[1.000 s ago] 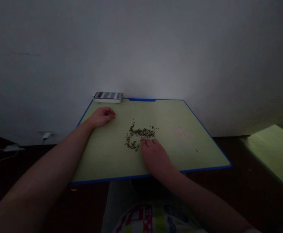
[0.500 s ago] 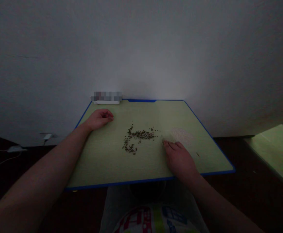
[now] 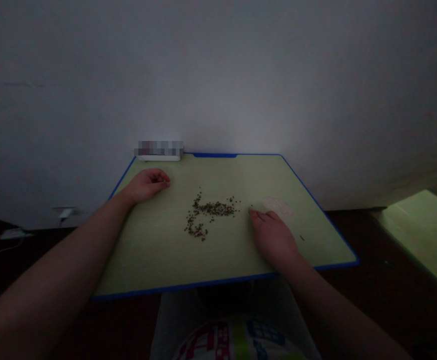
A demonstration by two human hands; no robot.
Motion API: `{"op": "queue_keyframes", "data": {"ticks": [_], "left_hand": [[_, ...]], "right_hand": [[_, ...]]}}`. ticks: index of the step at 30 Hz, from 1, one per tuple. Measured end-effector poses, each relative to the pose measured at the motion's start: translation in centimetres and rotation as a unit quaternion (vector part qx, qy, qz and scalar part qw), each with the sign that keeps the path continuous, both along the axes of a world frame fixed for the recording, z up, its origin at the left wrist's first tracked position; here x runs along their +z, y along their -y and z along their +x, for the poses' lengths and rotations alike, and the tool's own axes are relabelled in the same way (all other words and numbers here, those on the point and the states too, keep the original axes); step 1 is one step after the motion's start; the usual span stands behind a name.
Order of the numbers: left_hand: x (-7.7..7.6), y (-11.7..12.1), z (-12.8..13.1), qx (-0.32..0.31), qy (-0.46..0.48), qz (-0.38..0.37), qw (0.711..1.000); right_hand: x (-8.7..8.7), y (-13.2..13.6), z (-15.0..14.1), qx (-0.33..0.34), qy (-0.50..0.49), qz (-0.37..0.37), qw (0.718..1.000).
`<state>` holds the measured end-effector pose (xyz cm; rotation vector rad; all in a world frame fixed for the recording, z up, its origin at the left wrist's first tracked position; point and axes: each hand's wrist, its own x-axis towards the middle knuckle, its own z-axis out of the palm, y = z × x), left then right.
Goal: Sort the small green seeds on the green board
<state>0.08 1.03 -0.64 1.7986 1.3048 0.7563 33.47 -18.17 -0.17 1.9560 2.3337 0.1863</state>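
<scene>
Small dark seeds (image 3: 218,209) lie scattered in a loose patch at the middle of the pale table (image 3: 158,260). To their right is a flat patch of pale grains (image 3: 280,205). My right hand (image 3: 273,235) rests between the two, fingers together and tips down on the tabletop. A single dark speck lies at its fingertips; whatever is under them is hidden. My left hand (image 3: 146,185) lies on its side at the table's left, fingers curled towards the thumb. Its inside is in shadow, so any contents cannot be made out.
A white box (image 3: 160,156) with a blurred top stands at the back left corner, by the wall. Right of my right hand lies a thin dark sliver (image 3: 301,237). Blue trim (image 3: 188,287) edges the table. A plug with a cable (image 3: 66,214) is at the wall, left.
My right hand has moved right, away from the dark seeds to beside the pale grains, and then shifted little. My left hand stays in place. The view has turned slightly.
</scene>
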Motion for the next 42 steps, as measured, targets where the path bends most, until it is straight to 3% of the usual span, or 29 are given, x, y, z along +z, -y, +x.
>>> {"op": "queue_keyframes", "data": {"ticks": [8, 14, 18, 23, 34, 38, 42], "left_hand": [[-0.1, -0.2, -0.1, -0.012, -0.006, 0.012, 1.0], [-0.2, -0.3, -0.2, -0.022, 0.002, 0.02, 1.0], [-0.2, -0.2, -0.1, -0.017, 0.005, 0.019, 1.0], [0.1, 0.0, 0.0, -0.012, -0.001, 0.012, 1.0], [0.1, -0.2, 0.0, -0.02, -0.005, 0.009, 1.0], [0.1, -0.2, -0.1, -0.023, -0.007, 0.007, 1.0], [0.2, -0.1, 0.0, -0.019, -0.015, 0.015, 1.0]], "right_hand": [[-0.3, -0.7, 3.5, -0.022, -0.015, 0.048, 0.999], [1.6, -1.3, 4.3, -0.033, -0.141, 0.12, 0.982], [2.8, -2.9, 4.4, -0.048, -0.151, 0.085, 0.984], [2.5, -4.1, 4.0, -0.064, -0.124, 0.049, 0.989], [2.2, -2.6, 1.3, -0.013, -0.156, 0.034, 0.987], [1.6, -2.2, 1.1, -0.046, -0.181, 0.054, 0.981], [1.2, -2.7, 2.9, -0.09, -0.184, 0.066, 0.977]]}}
